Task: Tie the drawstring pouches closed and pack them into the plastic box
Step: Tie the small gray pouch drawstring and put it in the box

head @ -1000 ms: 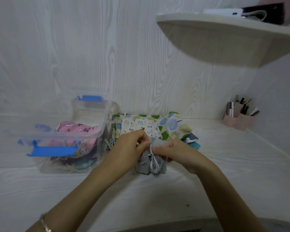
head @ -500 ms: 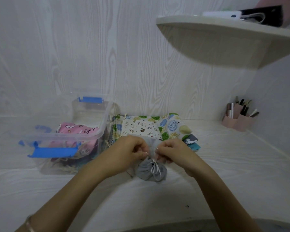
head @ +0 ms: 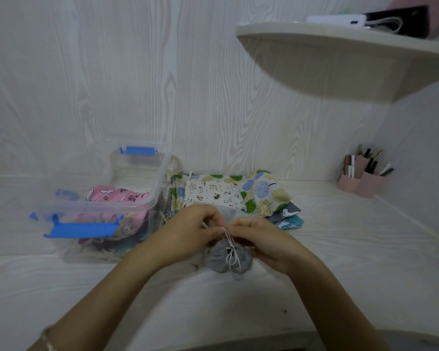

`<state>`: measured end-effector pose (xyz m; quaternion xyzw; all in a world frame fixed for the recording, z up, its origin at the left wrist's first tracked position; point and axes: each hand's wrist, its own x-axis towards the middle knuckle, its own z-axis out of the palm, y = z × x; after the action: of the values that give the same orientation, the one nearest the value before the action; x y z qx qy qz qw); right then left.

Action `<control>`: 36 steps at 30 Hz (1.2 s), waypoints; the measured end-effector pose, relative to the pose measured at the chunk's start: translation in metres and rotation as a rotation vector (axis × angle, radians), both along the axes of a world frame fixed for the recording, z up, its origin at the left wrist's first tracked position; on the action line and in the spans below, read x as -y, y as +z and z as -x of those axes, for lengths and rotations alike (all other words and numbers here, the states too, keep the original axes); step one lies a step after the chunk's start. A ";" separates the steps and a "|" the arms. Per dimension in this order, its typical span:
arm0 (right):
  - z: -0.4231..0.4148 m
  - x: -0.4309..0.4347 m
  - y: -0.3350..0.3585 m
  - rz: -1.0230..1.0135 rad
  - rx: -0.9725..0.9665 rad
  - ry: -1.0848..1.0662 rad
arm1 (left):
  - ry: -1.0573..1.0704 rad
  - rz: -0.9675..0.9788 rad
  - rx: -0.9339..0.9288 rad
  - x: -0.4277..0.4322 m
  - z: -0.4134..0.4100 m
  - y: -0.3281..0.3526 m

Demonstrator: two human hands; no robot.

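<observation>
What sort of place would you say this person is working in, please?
Probably a home desk or dressing corner: a pale wood-grain desk, a corner shelf holding a power bank, and a pink organiser of what look like makeup pens.

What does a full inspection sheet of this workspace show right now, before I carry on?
Surface: white wood-grain desk.
Job's things: grey pouch gathered on the desk, white drawstring rising from it; open plastic box holds a pink pouch and others; printed pouches piled beside it.
Clutter: pink pen holder by the right wall.
Grippers: left hand and right hand both pinch the drawstring.
Cables: white cable on the corner shelf, beside a power bank.
Surroundings: wood-grain wall behind; corner shelf overhead.
</observation>
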<state>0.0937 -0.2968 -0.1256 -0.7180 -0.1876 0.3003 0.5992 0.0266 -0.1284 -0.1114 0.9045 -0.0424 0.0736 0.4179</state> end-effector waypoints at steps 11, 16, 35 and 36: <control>-0.003 0.000 -0.001 -0.022 0.262 -0.170 | 0.176 -0.523 0.200 0.009 0.003 0.012; 0.003 -0.002 0.002 0.094 0.397 -0.157 | 0.275 -0.550 0.191 0.017 0.008 0.009; 0.006 -0.007 0.002 0.185 0.421 -0.198 | 0.213 -0.108 0.276 0.014 0.003 -0.004; 0.005 -0.007 0.002 0.193 0.442 -0.195 | 0.182 -0.124 0.293 0.013 0.002 -0.002</control>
<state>0.0890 -0.2898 -0.1238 -0.8348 -0.2141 0.0934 0.4985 0.0245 -0.1411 -0.1136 0.9083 -0.0252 0.2394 0.3421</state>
